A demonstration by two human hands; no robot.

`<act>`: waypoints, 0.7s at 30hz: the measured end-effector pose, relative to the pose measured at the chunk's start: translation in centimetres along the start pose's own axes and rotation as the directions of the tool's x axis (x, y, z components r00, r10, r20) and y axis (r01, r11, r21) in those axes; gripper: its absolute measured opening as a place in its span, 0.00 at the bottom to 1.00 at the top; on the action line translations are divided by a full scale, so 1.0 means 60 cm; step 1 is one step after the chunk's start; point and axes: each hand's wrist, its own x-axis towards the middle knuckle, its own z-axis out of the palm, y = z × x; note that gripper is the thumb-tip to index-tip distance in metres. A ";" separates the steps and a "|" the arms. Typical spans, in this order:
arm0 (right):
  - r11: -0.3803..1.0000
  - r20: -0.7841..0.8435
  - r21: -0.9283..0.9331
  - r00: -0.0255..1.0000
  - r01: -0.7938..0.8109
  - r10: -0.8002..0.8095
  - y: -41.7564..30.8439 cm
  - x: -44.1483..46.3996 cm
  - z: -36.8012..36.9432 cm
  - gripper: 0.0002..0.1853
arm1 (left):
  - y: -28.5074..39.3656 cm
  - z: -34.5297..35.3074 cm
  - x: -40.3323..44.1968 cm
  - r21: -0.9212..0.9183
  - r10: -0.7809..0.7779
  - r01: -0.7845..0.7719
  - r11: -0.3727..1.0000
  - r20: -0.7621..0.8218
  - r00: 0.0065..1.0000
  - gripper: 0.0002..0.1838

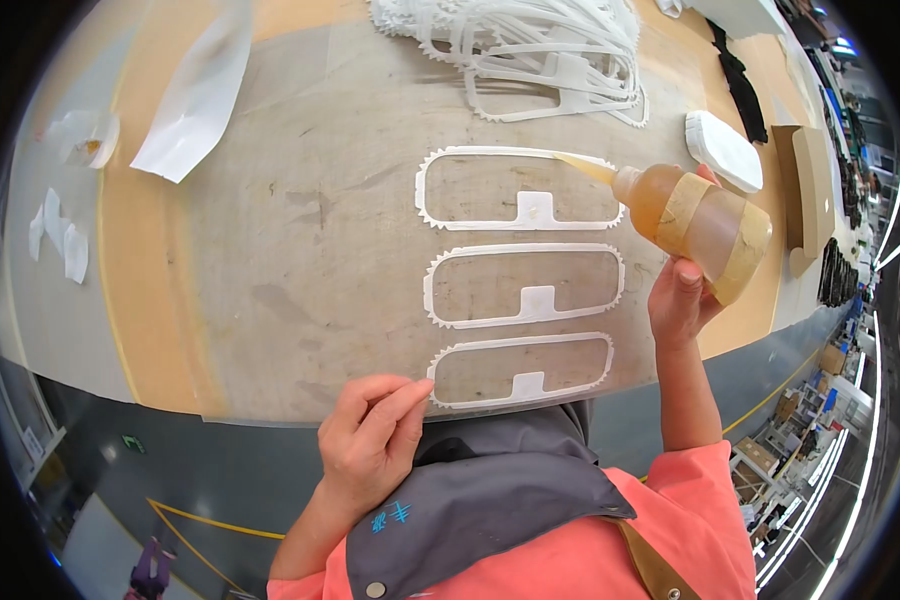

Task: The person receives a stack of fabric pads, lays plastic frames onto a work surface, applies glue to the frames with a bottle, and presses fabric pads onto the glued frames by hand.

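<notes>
My right hand [685, 290] is wrapped round a squeeze bottle [712, 225] of amber liquid with tape bands. The bottle lies tilted, its pointed nozzle over the top edge of the farthest white frame piece [535, 210]. Below that piece lie a middle frame piece [537, 302] and a nearest one [528, 383], all with toothed edges and a small tab. My left hand [375, 430] is closed at the table's front edge, its fingertips at the left end of the nearest piece; whether they pinch it is too small to tell.
A heap of similar white frames [540, 55] lies at the table's far side. White oval pieces [723, 150], a cardboard box [805, 195] and a black strip [738, 80] are at the right. A white sheet [198, 95], scraps [60, 235] and a clear cup [85, 138] lie left.
</notes>
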 end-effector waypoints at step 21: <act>0.994 -0.155 0.099 0.985 -0.055 0.070 0.014 -0.019 -0.090 0.42 | 0.022 0.016 0.004 0.016 -0.073 0.072 0.997 0.087 0.993 0.14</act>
